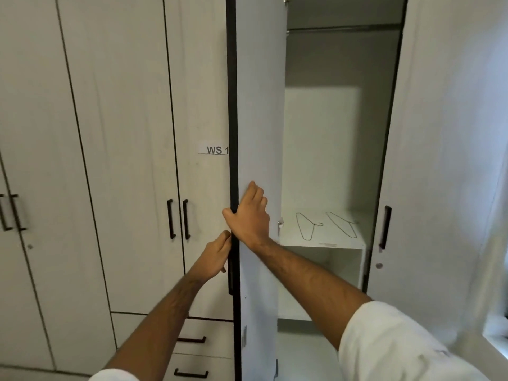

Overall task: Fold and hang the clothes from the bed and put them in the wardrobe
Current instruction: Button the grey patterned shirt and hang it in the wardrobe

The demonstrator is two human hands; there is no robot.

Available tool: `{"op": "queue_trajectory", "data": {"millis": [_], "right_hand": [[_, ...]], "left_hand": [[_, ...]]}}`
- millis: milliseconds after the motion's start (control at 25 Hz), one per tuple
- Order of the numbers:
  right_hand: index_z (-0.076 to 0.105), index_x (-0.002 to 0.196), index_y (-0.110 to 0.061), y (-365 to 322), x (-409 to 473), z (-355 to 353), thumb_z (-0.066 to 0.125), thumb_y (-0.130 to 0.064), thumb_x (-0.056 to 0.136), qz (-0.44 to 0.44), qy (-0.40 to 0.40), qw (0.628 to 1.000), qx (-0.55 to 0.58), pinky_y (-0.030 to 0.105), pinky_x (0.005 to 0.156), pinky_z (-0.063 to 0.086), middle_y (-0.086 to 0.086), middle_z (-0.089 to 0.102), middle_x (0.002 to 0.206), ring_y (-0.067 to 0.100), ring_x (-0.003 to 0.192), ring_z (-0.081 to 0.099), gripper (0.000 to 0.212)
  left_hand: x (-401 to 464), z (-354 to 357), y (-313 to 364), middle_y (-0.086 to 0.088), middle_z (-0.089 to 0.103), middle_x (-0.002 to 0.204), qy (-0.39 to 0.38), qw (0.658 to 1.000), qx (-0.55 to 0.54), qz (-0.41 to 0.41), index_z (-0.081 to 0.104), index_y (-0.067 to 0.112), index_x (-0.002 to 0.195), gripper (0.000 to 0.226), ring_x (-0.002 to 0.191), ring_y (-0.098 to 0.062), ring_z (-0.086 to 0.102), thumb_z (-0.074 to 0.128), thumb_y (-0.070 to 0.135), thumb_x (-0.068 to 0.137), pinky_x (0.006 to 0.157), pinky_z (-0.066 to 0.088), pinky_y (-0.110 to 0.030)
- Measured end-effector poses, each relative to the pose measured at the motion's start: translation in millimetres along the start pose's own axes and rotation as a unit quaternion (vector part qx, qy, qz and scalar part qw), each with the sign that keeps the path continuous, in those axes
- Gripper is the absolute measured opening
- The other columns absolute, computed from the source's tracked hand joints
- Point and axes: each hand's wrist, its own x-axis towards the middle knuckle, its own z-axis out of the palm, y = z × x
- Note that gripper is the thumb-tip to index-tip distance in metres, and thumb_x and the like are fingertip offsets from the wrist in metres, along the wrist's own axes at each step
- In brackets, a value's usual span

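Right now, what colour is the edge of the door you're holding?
Black: the door edge is a dark strip, seen in the head view; the door face is pale grey.

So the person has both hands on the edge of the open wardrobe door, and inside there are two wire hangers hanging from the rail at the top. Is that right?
Not quite. The head view shows both hands, left hand and right hand, at the edge of the open wardrobe door, but the two wire hangers lie flat on the shelf inside, not on the rail, which is bare.
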Motion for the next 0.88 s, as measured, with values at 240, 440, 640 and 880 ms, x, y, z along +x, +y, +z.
{"op": "queue_trajectory", "data": {"millis": [240, 440, 640, 880], "right_hand": [[0.000, 0.163, -0.020, 41, -9, -7, 0.056, -0.061, 0.094, -0.060, -0.041, 0.996, 0.043, 0.046, 0.112, 0.036, 0.000, 0.009, 0.168, 0.024, 0.152, 0.018, 0.098], [0.034, 0.154, -0.016, 112, -13, -31, 0.054, -0.026, 0.097, -0.100, -0.146, 0.969, 0.173, 0.030, 0.114, 0.040, 0.003, 0.035, 0.154, 0.011, 0.138, 0.044, 0.061], [0.049, 0.141, -0.020, 202, -7, -67, 0.061, -0.013, 0.096, -0.036, -0.122, 0.984, 0.126, 0.029, 0.107, 0.044, -0.007, 0.047, 0.139, -0.001, 0.124, 0.050, 0.047], [0.044, 0.145, -0.015, 340, 19, -137, 0.063, -0.010, 0.093, 0.051, -0.059, 0.997, 0.016, 0.033, 0.111, 0.041, 0.006, 0.044, 0.146, 0.023, 0.133, 0.048, 0.055]], "left_hand": [[-8, 23, 8, 0.004, 0.059, 0.109, 0.227, 0.958, 0.059, 0.165, 0.052, 0.020, 0.116, 0.014, 0.097, -0.005, 0.057, 0.044, 0.023, 0.105, 0.086, 0.045, -0.031], [8, 55, 73, -0.005, 0.060, 0.107, 0.252, 0.783, 0.336, 0.459, 0.059, 0.015, 0.106, 0.023, 0.097, -0.023, 0.055, 0.059, 0.012, 0.083, 0.084, 0.034, -0.038], [40, 132, 97, -0.002, 0.061, 0.118, 0.114, 0.907, 0.237, 0.327, 0.058, 0.016, 0.118, 0.027, 0.104, -0.020, 0.057, 0.059, 0.010, 0.091, 0.092, 0.044, -0.038], [119, 224, 113, -0.002, 0.057, 0.125, 0.071, 0.956, 0.170, 0.230, 0.055, 0.017, 0.122, 0.026, 0.113, -0.022, 0.056, 0.057, 0.013, 0.096, 0.098, 0.043, -0.042]]}}
